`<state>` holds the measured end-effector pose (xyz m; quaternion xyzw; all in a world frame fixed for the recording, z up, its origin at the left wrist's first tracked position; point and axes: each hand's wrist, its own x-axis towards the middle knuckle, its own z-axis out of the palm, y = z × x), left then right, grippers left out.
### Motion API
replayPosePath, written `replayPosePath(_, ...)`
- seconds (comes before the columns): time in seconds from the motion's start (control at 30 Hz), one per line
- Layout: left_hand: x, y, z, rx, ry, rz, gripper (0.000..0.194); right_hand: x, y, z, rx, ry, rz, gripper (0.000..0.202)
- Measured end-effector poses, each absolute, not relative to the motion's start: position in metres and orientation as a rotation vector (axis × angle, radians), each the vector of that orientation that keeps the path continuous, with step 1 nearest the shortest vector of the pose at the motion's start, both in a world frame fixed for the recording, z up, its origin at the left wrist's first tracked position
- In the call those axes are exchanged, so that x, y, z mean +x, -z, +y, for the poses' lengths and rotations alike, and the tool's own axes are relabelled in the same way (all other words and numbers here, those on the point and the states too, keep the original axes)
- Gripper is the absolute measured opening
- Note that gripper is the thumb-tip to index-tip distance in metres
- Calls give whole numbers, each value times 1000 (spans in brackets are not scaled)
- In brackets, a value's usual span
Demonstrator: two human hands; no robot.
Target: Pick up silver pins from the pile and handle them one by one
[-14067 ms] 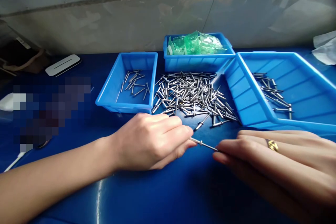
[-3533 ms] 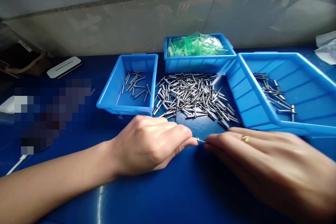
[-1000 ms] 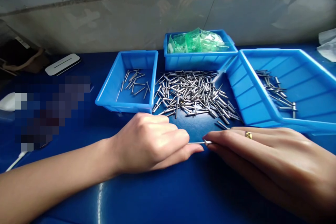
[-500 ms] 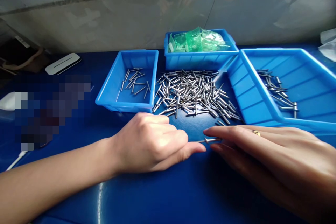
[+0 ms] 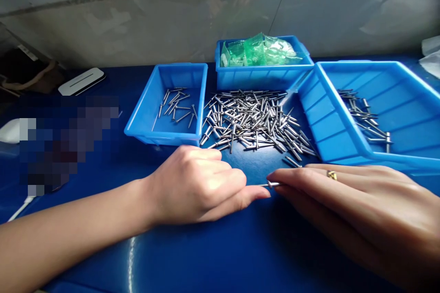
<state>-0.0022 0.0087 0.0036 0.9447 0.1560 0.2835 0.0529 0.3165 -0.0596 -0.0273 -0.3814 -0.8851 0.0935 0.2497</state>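
A thin metal rivet (image 5: 271, 184) with a flanged head spans the gap between my two hands. My left hand (image 5: 206, 187) is closed, its thumb and curled index finger pinching the thin end. The fingertips of my right hand (image 5: 350, 206), which wears a gold ring, are pressed together on the thicker end. Just beyond my hands lies a heap of similar metal rivets (image 5: 254, 119) on the blue table (image 5: 192, 256). Behind my left hand, a small blue bin (image 5: 163, 136) holds several screws. At the right, a larger blue bin (image 5: 398, 100) contains several rivets.
A blue bin (image 5: 264, 78) with green plastic packets (image 5: 256, 51) stands behind the heap, near the wall. At the left are a white flat device (image 5: 81, 81), a white object (image 5: 12, 131), a cable (image 5: 21, 209) and a blurred-out item.
My right fingertips have closed together on the rivet's thicker end, covering more of it. My left hand keeps its pinch almost unmoved. The view has shifted slightly.
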Motion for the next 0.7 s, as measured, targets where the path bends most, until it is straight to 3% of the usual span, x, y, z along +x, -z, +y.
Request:
replayPosePath(0.17, -2, -4, 9, 2880, -847, 476, 61, 316, 24, -55, -1005, -236, -2413, 15)
replayPosePath(0.33, -1, -4, 9, 2886, -869, 482, 61, 311, 13, -50, -908, -272, -2441, 40)
replayPosePath(0.7, -1, -3, 9, 2857, -951, 449, 31, 308, 9, -48, -890, -355, -2463, 38)
